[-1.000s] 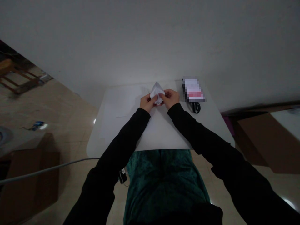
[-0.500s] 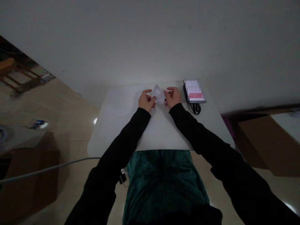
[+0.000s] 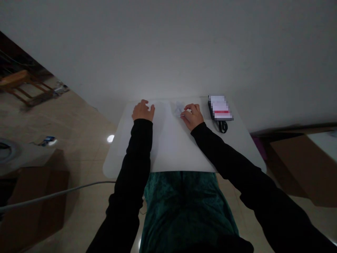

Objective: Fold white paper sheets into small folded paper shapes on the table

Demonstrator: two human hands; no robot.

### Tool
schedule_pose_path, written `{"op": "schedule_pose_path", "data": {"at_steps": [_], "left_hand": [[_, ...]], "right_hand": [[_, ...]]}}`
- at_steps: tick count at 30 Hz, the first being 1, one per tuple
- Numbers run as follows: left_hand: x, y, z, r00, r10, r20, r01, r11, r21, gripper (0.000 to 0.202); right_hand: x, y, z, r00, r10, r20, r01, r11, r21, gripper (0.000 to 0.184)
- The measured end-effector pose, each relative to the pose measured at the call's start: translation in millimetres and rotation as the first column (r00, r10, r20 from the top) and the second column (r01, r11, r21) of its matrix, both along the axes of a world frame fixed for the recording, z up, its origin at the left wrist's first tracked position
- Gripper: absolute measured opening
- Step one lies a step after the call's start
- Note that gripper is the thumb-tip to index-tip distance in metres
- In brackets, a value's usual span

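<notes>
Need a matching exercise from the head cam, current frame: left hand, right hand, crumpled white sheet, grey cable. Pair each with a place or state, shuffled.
Things:
1. left hand
2. right hand
3. crumpled white sheet
4. grey cable

Places or states:
A. over the floor beside the table
B. fingers curled at the sheet
C. spread, apart from the sheet
D. on the table, between the hands

Pairs: 1-C, 2-B, 3-D, 4-A

A small folded piece of white paper [image 3: 179, 109] sits near the far edge of the white tabletop [image 3: 173, 151], just above the middle of the frame. Its creased, pointed shape is pale and low in contrast, so its exact outline is hard to make out.
</notes>
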State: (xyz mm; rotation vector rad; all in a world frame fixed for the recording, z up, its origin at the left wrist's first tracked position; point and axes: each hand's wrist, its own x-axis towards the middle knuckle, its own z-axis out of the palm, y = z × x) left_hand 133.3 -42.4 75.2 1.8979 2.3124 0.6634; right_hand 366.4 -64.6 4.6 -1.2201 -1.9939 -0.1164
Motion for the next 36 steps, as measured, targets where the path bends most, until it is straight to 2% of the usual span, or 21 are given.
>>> {"op": "schedule_pose_path", "data": {"at_steps": [3,5,8,10,12,16,22,24,27,29,31,34,36], "left_hand": [[-14.9,5.1,-11.5,0.987,0.107,-0.117,-0.119,0.988,-0.097,0.075],[-17.5,7.3,-20.4,0.983,0.113,-0.145,-0.137,0.976,-0.171,0.095],[-15.6,10.4,-28.0,0.989,0.094,-0.117,-0.115,0.976,-0.183,0.109],[-14.3,12.8,-29.1,0.993,0.100,-0.070,-0.111,0.978,-0.175,0.115],[-15.3,15.3,-29.0,0.994,0.110,-0.021,-0.112,0.977,-0.182,0.118],[-25.0,20.6,-30.3,0.989,0.144,0.036,-0.136,0.975,-0.177,0.119],[-40.1,29.1,-37.6,0.982,0.086,0.168,-0.060,0.986,-0.154,0.107],[-39.9,29.5,-39.0,0.985,0.090,0.146,-0.069,0.987,-0.144,0.104],[-35.5,25.9,-37.9,0.994,0.108,-0.010,-0.109,0.987,-0.122,0.104],[-31.7,21.8,-34.7,0.989,0.115,-0.088,-0.128,0.980,-0.155,0.113],[-28.4,17.8,-30.2,0.989,0.097,-0.116,-0.119,0.972,-0.204,0.121],[-26.4,14.2,-23.2,0.995,0.081,-0.061,-0.093,0.965,-0.246,0.123],[-27.8,14.2,-20.6,0.994,0.104,0.030,-0.092,0.962,-0.256,0.121]], "right_hand": [[10.0,6.8,1.0,0.990,-0.138,0.018,0.139,0.990,-0.028,0.016],[19.6,13.0,-0.4,0.974,-0.223,0.048,0.226,0.972,-0.061,0.015],[28.0,18.0,-3.1,0.937,-0.348,0.029,0.348,0.929,-0.127,0.027],[23.3,14.5,-4.0,0.914,-0.405,0.007,0.402,0.904,-0.149,0.039],[10.5,6.1,-4.2,0.917,-0.398,0.015,0.395,0.906,-0.154,0.044],[-18.1,-12.8,-2.5,0.955,-0.294,0.035,0.296,0.947,-0.126,0.038],[-24.2,-22.1,4.5,0.982,-0.188,0.024,0.188,0.982,-0.011,0.025],[-24.9,-22.8,4.4,0.993,-0.096,0.063,0.096,0.995,0.013,0.021],[-28.8,-23.9,2.6,0.993,0.000,0.117,-0.002,1.000,0.019,0.022],[-30.0,-24.5,3.5,0.993,-0.020,0.117,0.022,1.000,-0.013,0.022],[-27.8,-25.2,7.7,0.990,-0.098,0.101,0.104,0.993,-0.056,0.022],[-18.3,-25.4,16.8,0.960,-0.267,0.081,0.273,0.959,-0.075,0.023],[-9.3,-22.9,20.4,0.922,-0.382,0.066,0.386,0.920,-0.062,0.035]]}}
